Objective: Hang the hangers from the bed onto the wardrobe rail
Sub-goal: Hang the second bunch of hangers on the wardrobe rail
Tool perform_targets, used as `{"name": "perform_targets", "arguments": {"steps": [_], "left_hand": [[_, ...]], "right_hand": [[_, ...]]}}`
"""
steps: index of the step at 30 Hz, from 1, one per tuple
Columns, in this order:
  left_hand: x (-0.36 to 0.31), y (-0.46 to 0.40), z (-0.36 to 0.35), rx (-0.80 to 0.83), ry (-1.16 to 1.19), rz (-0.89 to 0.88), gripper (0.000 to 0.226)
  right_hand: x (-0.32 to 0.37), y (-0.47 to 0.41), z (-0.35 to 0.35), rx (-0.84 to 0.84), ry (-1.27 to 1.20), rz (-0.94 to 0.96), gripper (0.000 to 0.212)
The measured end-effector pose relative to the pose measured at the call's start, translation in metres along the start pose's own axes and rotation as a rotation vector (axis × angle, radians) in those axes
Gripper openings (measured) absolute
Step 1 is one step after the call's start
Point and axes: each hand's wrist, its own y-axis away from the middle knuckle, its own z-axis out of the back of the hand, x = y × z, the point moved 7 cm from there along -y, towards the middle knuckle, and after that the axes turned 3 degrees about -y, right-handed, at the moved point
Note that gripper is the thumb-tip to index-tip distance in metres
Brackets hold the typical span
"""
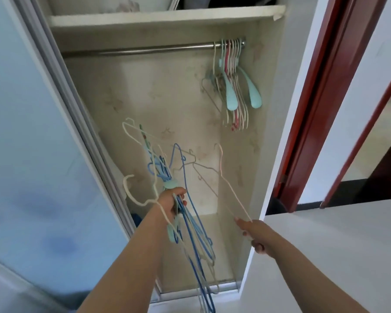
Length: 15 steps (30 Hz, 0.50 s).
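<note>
Thin wire-style hangers mostly, coated in smooth plastic, all skinny loops and hooks. Left hand [171, 203] curled tight round a tangled bundle of hangers [190, 224], blue ones dominating plus a few cream and a pale teal piece, hooks sticking up above the knuckles and long bodies trailing down past the wrist; too knotted together to count properly. Right hand [256, 233] pinching the lower end of a single pale pink hanger [221, 172], very slim, hook pointing up and away from the fingers, held inside the open wardrobe. Up and beyond the right hand, a shiny round metal rail [145, 50] running across, with a tight cluster of hung hangers [231, 82] bunched at its far right end: roughly eight or so hooks, cream and pink thin ones plus two chunky teal ones with broad rounded shoulders. White shelf [167, 18] just above the rail. Wardrobe back panel [158, 105] matte beige with a faint flowery pattern. Glossy dark red door frame [312, 109] off beyond the right hand.
</note>
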Motion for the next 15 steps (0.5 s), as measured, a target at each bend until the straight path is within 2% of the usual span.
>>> {"name": "perform_targets", "arguments": {"steps": [5,13,15], "left_hand": [[-0.033,-0.018,0.006,-0.033,0.01,-0.045,0.025],[-0.091,-0.058,0.023,-0.07,0.045,-0.144,0.028],[-0.103,-0.066,0.026,-0.08,0.033,-0.168,0.031]], "right_hand": [[0.09,-0.007,-0.019,-0.033,-0.061,0.27,0.054],[0.174,-0.018,-0.019,-0.194,-0.047,0.41,0.053],[0.193,-0.024,-0.025,-0.193,-0.069,0.414,0.046]]}}
